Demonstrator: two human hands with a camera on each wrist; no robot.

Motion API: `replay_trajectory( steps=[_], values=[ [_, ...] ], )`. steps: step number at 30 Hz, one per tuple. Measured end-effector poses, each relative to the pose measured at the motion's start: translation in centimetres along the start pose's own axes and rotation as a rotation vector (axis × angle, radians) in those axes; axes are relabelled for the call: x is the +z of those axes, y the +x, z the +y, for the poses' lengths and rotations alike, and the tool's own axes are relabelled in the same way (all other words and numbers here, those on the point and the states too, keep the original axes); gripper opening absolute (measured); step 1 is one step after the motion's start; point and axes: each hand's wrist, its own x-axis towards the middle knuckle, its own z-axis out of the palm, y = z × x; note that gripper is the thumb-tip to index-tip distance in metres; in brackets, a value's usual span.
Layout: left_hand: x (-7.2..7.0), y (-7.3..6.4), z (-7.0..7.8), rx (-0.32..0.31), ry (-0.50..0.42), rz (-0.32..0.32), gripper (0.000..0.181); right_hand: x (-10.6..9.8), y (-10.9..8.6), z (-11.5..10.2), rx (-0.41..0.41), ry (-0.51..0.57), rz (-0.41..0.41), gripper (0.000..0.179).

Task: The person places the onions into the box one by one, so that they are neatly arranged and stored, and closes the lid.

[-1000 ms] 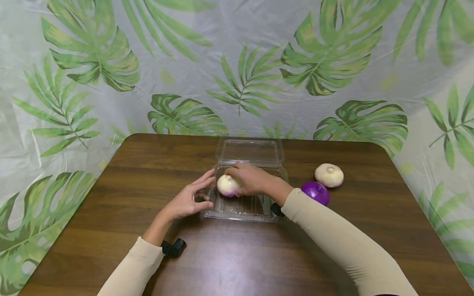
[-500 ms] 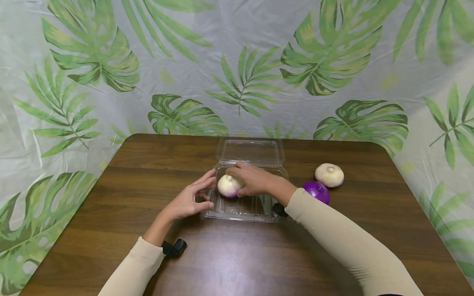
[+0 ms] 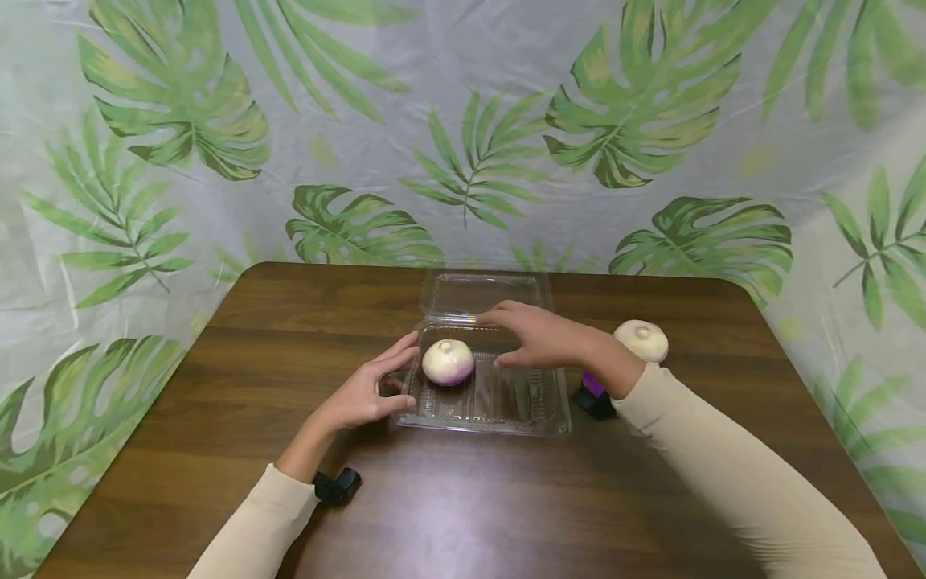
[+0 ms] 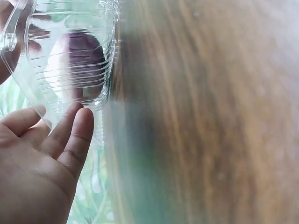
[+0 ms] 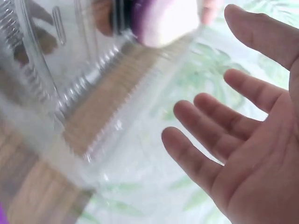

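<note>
A white turnip with a purple underside (image 3: 448,363) sits in the left part of a clear plastic clamshell container (image 3: 499,402), whose lid (image 3: 488,296) is folded back behind it. My left hand (image 3: 366,392) rests at the container's left edge, fingers extended along the side wall. In the left wrist view its fingertips (image 4: 82,123) lie right at the ribbed wall, with the turnip (image 4: 74,65) seen through the plastic. My right hand (image 3: 546,338) hovers over the container's right part, holding nothing. Its fingers are spread and apart from the turnip (image 5: 163,23) in the right wrist view.
Right of the container, a white turnip-like vegetable (image 3: 642,341) lies on the brown wooden table (image 3: 448,507). A purple round vegetable (image 3: 595,384) beside it is mostly hidden by my right wrist. A leaf-patterned cloth (image 3: 347,121) hangs behind the table.
My right hand has let go of the turnip inside the container and moved to the right, its fingers opening. The turnip and my left hand have stayed in place.
</note>
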Motion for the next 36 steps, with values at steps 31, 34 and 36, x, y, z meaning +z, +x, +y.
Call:
replay_trajectory(
  steps=[31,34,36],
  values=[
    [0.0,0.1,0.3,-0.013,0.023,-0.019,0.075,0.1,-17.2,10.1,0.224,-0.076,0.269,0.057],
    [0.0,0.1,0.4,-0.012,0.021,-0.013,0.076,0.9,-17.6,10.6,0.230,-0.013,0.269,0.059],
    [-0.1,0.0,0.3,-0.009,0.022,-0.008,0.076,1.4,-17.6,10.7,0.234,0.034,0.260,0.061]
  ],
)
